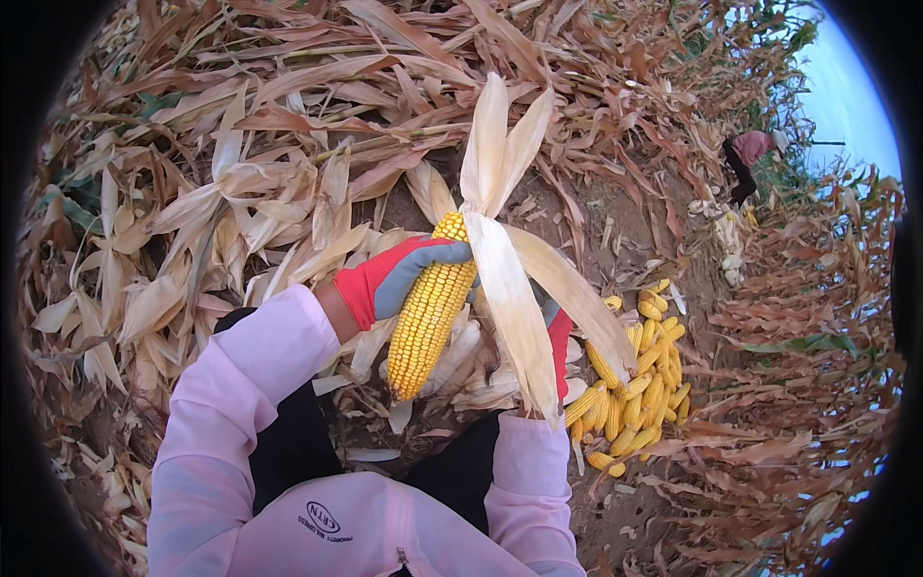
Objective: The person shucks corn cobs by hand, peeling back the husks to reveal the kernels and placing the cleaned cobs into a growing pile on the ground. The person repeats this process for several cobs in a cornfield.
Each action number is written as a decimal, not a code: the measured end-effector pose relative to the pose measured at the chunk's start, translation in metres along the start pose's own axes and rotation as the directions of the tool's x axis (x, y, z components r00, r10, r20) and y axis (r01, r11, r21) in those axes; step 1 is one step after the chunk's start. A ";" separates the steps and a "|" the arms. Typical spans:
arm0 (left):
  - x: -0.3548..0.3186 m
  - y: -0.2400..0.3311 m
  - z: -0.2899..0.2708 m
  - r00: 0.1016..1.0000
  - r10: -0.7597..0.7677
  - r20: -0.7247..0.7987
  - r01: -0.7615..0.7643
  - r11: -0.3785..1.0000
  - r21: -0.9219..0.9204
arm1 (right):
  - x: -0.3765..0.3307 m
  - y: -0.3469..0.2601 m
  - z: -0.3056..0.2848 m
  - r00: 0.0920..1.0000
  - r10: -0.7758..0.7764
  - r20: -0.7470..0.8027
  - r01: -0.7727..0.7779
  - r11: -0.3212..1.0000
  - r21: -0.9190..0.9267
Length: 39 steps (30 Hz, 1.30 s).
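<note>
My left hand [409, 274], in a red and grey work glove, is closed round the upper part of a yellow corn cob [428, 322]. The cob's kernels are bare, and its tip slants down toward me. Pale dry husk leaves [502, 288] are peeled back from its upper end, some standing up and others hanging to the right. Behind the hanging leaves is my right hand [560, 344], gloved the same way. Only the glove's edge shows there; its fingers are hidden, so its grip on the husk or cob cannot be made out.
To the right, a heap of husked yellow corn cobs [639, 385] lies on bare soil [625, 226]. Dry stalks and leaves [317, 87] cover the ground ahead and left, with loose husks [216, 207] among them. A person [748, 162] bends over at the far right.
</note>
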<state>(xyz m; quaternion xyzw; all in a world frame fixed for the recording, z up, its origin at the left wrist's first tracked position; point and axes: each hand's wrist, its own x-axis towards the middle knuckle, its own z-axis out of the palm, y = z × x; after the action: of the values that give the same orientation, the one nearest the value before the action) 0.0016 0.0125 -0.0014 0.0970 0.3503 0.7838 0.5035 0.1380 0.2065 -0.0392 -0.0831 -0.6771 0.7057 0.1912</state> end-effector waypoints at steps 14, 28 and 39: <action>0.025 -0.021 -0.023 0.897 0.421 -0.138 -0.368 0.881 0.298 | -0.011 0.001 0.082 0.938 0.268 0.220 -0.281 0.959 0.031; 0.031 -0.030 -0.030 0.899 0.402 -0.171 0.084 0.225 0.971 | 0.021 -0.007 0.046 0.836 -0.543 0.078 0.443 0.583 -0.681; 0.013 -0.042 -0.011 0.939 0.326 -0.110 0.114 0.006 0.993 | 0.029 0.010 0.054 0.910 -0.396 0.122 0.412 0.838 -0.358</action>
<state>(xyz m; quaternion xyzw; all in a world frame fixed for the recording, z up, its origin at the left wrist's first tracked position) 0.0197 0.0286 -0.0392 0.3238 0.8631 0.3504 0.1653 0.0893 0.1674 -0.0409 0.0418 -0.8057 0.5083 0.3013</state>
